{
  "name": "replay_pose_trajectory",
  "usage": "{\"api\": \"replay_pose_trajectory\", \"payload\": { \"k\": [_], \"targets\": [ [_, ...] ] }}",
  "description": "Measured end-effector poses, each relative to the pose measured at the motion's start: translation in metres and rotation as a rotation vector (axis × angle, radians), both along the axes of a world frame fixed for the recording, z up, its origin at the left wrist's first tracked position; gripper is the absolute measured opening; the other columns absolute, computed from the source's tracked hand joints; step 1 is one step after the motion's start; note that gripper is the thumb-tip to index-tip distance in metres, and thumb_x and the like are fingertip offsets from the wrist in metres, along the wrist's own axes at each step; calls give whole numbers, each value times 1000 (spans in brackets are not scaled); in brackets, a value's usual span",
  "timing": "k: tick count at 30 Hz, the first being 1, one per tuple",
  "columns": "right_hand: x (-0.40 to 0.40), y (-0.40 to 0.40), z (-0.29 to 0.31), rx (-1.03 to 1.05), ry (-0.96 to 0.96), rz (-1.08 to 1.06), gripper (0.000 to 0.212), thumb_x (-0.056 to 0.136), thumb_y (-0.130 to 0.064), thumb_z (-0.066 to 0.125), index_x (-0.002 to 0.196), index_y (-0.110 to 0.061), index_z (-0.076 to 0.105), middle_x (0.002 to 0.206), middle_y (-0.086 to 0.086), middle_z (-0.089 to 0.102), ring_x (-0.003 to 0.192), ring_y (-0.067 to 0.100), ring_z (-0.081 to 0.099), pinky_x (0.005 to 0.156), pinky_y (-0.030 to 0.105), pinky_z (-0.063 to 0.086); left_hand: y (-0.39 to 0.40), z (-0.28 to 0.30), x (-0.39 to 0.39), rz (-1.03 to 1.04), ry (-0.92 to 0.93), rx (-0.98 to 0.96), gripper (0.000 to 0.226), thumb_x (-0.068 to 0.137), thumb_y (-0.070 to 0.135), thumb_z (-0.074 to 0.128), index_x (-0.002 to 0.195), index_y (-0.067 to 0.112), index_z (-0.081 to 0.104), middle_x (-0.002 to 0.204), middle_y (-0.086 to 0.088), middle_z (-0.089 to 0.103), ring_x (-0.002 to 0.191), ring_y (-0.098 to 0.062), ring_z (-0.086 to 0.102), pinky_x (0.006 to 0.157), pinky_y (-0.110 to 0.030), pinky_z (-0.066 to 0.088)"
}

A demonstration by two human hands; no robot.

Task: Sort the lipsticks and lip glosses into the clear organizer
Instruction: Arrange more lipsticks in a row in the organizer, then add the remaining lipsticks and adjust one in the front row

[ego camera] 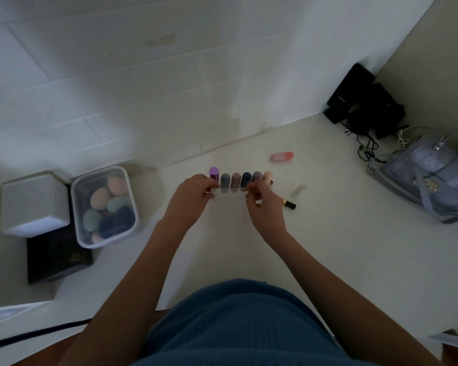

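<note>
A clear organizer stands in the middle of the white table with several lipsticks upright in a row in it, among them a purple one at the left end and a dark blue one. My left hand pinches the organizer's front left edge. My right hand pinches its front right part. On the table to the right lie a pink lip gloss, a pale clear tube and a black lipstick with a gold band.
A clear tub of makeup sponges and a white box sit at the left on a black box. Black devices with cables fill the back right corner, and a grey bag lies at the right.
</note>
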State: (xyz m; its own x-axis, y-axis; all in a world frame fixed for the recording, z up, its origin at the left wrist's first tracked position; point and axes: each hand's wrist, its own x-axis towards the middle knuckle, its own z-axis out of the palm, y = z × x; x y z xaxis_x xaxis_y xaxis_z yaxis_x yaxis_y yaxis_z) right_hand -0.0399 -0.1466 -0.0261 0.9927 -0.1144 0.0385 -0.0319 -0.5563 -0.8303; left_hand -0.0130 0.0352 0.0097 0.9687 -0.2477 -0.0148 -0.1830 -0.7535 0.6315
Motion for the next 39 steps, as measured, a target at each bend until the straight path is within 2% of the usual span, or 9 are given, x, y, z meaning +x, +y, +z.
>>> {"api": "replay_pose_trajectory", "payload": {
  "k": [4,7,11,16,21,24,26,31,39],
  "targets": [
    [-3,-11,-2,-12,-15,-59,12,89,-4,51,96,-13,57,74,-7,60,66,3,56,65,26,49,-6,-7,-2,35,-47,42,32,86,-2,55,113,10,65,107,-12,66,91,-29,60,81,-35,46],
    [-11,-29,-4,-68,-47,-137,13,88,-5,51,91,-16,58,71,-4,61,61,8,54,60,33,48,-10,-8,-8,50,-121,121,38,86,-5,46,119,11,59,109,-9,64,98,-28,57,76,-38,47],
    [-24,-49,-14,-145,-6,-203,17,90,-6,47,88,-19,59,76,-2,66,58,15,55,54,35,46,-22,-2,-20,56,-331,158,33,73,-15,49,101,-2,61,92,-17,63,80,-35,58,61,-39,48],
    [-41,-69,-27,-427,133,-273,10,88,-26,45,88,-27,54,69,-10,58,52,9,49,52,24,35,-35,-6,-32,-56,-469,198,27,74,-2,38,86,-1,62,82,-16,63,69,-31,59,61,-35,49],
    [-59,-76,-44,-622,310,42,28,89,-43,46,111,-26,46,108,-3,54,92,17,57,63,30,47,-53,-29,-41,-299,-290,229,22,75,-4,55,94,3,62,92,-14,64,78,-30,60,69,-36,50],
    [-63,-74,-52,-624,321,121,25,94,-37,44,113,-21,43,110,5,53,88,19,57,59,30,46,-58,-44,-44,-373,-133,290,33,85,4,48,118,8,53,116,-11,58,98,-26,54,81,-33,44],
    [-59,-74,-51,-545,334,100,28,95,-34,46,119,-18,43,116,8,52,94,24,59,66,34,50,-57,-50,-45,-373,-100,300,36,89,8,45,124,12,49,123,-8,55,103,-23,52,86,-32,42],
    [-42,-73,-46,-488,334,62,37,94,-30,51,129,-18,45,130,10,47,113,28,52,85,40,49,-58,-51,-45,-347,-84,247,32,92,11,46,123,13,51,125,-7,56,105,-22,54,91,-30,41],
    [-29,-80,-43,-474,254,33,30,98,-33,42,124,-20,47,124,6,55,106,25,58,76,39,53,-57,-52,-43,-305,-64,179,28,93,11,47,120,12,55,124,-7,58,106,-22,55,94,-29,41]
  ]
}}
